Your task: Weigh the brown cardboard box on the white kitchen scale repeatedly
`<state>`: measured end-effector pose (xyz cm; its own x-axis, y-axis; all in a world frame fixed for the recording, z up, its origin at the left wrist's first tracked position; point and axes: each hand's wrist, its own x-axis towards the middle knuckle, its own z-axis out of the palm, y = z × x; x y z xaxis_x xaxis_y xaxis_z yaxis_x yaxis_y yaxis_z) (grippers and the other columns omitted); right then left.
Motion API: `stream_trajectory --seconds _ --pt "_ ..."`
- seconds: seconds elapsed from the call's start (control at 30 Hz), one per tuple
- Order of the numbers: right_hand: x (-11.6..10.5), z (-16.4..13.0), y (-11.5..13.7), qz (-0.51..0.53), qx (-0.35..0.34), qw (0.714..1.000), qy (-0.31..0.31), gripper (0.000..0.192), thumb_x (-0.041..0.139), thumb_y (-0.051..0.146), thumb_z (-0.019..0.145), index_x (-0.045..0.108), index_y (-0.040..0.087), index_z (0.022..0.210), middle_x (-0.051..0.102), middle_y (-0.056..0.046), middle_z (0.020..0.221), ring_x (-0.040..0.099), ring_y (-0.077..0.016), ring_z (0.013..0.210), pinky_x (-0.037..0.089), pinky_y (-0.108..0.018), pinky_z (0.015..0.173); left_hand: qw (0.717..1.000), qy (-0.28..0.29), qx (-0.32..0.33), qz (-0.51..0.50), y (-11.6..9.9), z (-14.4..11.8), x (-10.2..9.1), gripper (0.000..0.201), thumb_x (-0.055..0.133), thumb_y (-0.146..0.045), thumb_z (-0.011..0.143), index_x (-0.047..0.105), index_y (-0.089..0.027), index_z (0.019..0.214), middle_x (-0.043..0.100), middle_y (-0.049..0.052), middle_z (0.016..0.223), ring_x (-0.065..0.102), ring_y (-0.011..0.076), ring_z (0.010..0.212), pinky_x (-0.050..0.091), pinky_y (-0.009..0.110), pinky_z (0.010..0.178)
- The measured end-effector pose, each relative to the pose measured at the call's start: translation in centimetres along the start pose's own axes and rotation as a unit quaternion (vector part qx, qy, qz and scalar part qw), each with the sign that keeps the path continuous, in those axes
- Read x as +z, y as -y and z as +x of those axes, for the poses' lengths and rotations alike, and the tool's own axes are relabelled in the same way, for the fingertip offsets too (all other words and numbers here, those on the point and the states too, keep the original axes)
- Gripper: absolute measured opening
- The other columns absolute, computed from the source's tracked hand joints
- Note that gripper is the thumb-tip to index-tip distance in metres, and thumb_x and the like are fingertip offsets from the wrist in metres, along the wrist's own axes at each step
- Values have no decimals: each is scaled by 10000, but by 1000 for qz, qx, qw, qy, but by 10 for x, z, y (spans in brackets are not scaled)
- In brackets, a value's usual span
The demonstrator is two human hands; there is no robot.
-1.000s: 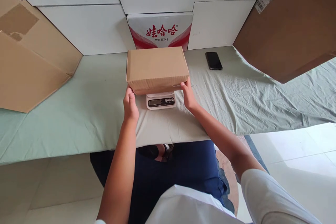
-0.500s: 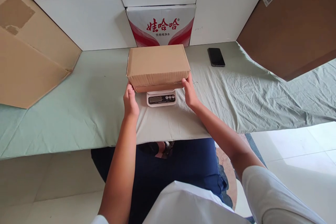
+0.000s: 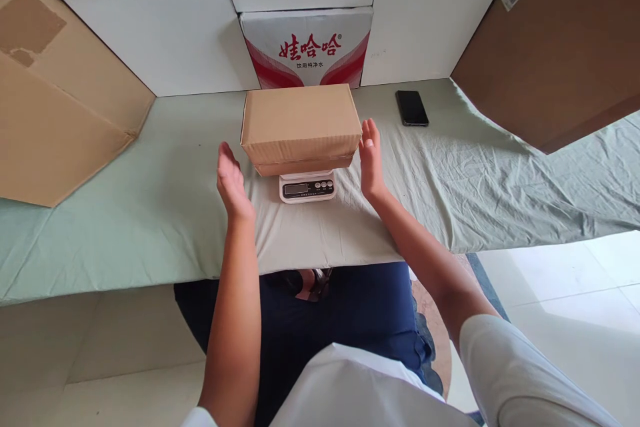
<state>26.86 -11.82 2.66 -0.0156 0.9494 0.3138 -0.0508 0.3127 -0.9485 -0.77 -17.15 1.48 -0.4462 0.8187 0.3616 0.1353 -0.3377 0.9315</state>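
A closed brown cardboard box [image 3: 303, 117] rests on a small white digital kitchen scale [image 3: 308, 199]. The box hides the scale's weighing plate, leaving its display and buttons in sight at the front; I cannot make out a reading. To the left of the box, my left hand [image 3: 233, 180] is open and apart from it, fingers stretched out. Close by the box's right side is my right hand [image 3: 371, 159], also open, with its fingers extended upward and nothing held.
Both stand on a table with a pale green cloth [image 3: 185, 213]. Behind is a red-and-white carton [image 3: 307, 47] against white panels. A black phone [image 3: 412, 109] lies at the back right. Large cardboard sheets [image 3: 75, 107] flank the left side and a brown one [image 3: 560, 53] the right.
Both hands have let go of the cardboard box and moved outward, the left one farther. The box has stayed in place on the scale.
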Motion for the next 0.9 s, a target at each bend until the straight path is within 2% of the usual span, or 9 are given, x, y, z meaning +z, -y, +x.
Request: stream_trajectory --seconds 0.13,0.27,0.37,0.53,0.73,0.9 --pt "-13 10 -4 5 7 999 -41 755 306 791 936 207 443 1599 190 69 1769 128 -218 1682 129 -537 1386 1000 2 2 0 2 2 -2 894 201 -840 913 392 -295 1595 285 48 1753 210 224 1642 229 407 1351" --pt "-14 12 -6 7 12 999 -49 758 316 802 927 240 436 1587 213 55 1764 153 -226 1678 148 -548 1379 1000 16 0 5 4 2 -1 919 193 -851 906 374 -277 1601 271 58 1757 206 232 1644 250 418 1347" --pt "-11 10 -8 19 21 999 -45 752 356 794 921 278 424 1571 229 44 1761 170 -219 1674 146 -536 1382 1000 16 -2 2 4 2 -1 909 194 -842 912 371 -275 1600 266 59 1758 209 231 1643 243 418 1350" --pt "-7 7 -11 13 25 999 -21 738 325 776 940 276 404 1576 243 26 1758 185 -217 1670 166 -526 1382 999 15 -11 -40 5 2 1 864 258 -822 925 406 -280 1581 269 55 1758 201 225 1646 206 414 1359" --pt "-3 6 -14 31 23 999 -2 703 357 755 942 331 394 1545 350 27 1714 264 -220 1645 191 -524 1385 999 23 -10 -24 7 2 1 878 220 -830 925 403 -286 1590 279 52 1755 216 221 1643 232 390 1345" --pt "-1 6 -14 45 4 999 2 712 406 782 913 384 404 1516 398 49 1683 288 -250 1631 200 -554 1382 998 34 -27 -42 2 -4 7 943 302 -867 884 429 -252 1588 330 96 1732 286 246 1623 269 366 1321"
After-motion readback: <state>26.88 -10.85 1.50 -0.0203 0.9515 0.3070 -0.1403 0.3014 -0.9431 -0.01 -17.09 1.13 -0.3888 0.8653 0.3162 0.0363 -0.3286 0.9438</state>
